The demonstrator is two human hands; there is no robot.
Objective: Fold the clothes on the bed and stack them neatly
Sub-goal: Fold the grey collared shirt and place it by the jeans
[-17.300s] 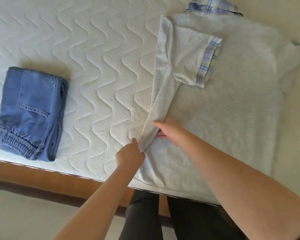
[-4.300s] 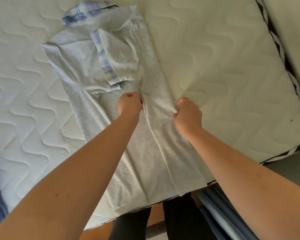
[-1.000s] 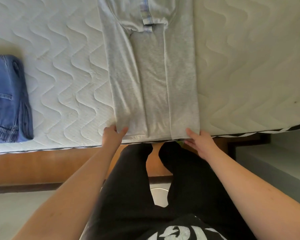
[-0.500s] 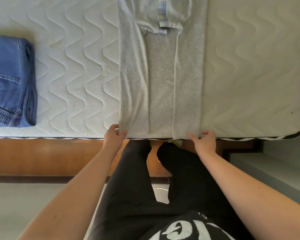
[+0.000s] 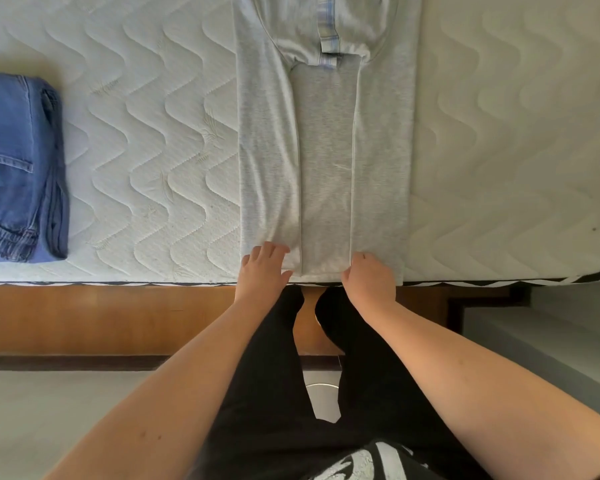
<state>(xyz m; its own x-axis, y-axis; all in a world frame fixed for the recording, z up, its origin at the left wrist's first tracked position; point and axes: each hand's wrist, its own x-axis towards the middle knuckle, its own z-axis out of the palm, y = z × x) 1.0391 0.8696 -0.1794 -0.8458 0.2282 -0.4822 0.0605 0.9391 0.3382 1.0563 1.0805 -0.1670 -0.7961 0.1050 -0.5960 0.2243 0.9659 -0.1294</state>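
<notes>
Grey shirt [image 5: 323,161]: folded lengthwise on the bed [image 5: 153,133], hem at your edge. Your left hand [image 5: 262,271] rests spread on it; your right hand [image 5: 369,275] curls, pinching the hem. Folded jeans [image 5: 18,168]: far left.

Bed: bare white quilted mattress [image 5: 146,140] with a wavy stitch pattern, on a wooden frame [image 5: 101,317] that shows below its near edge. Grey shirt [image 5: 323,150] lies flat on the mattress, both long sides folded inward to form a narrow strip that runs from the near edge to the top of view, plaid-trimmed sleeves laid over its upper part. Folded blue jeans [image 5: 14,168] lie on the mattress at the far left, well apart from the shirt.
</notes>
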